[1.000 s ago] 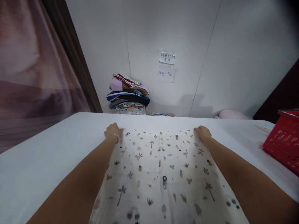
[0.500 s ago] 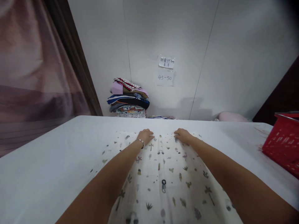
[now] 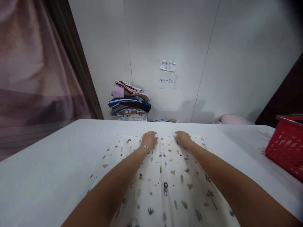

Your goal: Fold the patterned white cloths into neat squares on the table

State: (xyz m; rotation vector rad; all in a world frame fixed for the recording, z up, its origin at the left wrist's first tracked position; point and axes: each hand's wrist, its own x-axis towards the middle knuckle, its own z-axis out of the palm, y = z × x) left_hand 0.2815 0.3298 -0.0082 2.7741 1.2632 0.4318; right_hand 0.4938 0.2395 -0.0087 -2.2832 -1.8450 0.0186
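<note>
Head cam: white printed cloth (image 3: 171, 181) w/ palm-tree motifs, laid out on white table (image 3: 47, 170), running off bottom of view. L hand (image 3: 148, 139) w/ bracelet (image 3: 147, 148) & R hand (image 3: 183, 138) both palm-down nr cloth's far edge, either side of ctr, released, fingers loosely bent. Red basket (image 3: 286, 145) on table to R. Beyond table's far edge, folded textile pile (image 3: 130, 102) in front of wall (image 3: 236, 56); 2 notes (image 3: 167, 81) stuck up, lower 1 reading 45-50. Pinkish curtain (image 3: 23, 78) far L.
</note>
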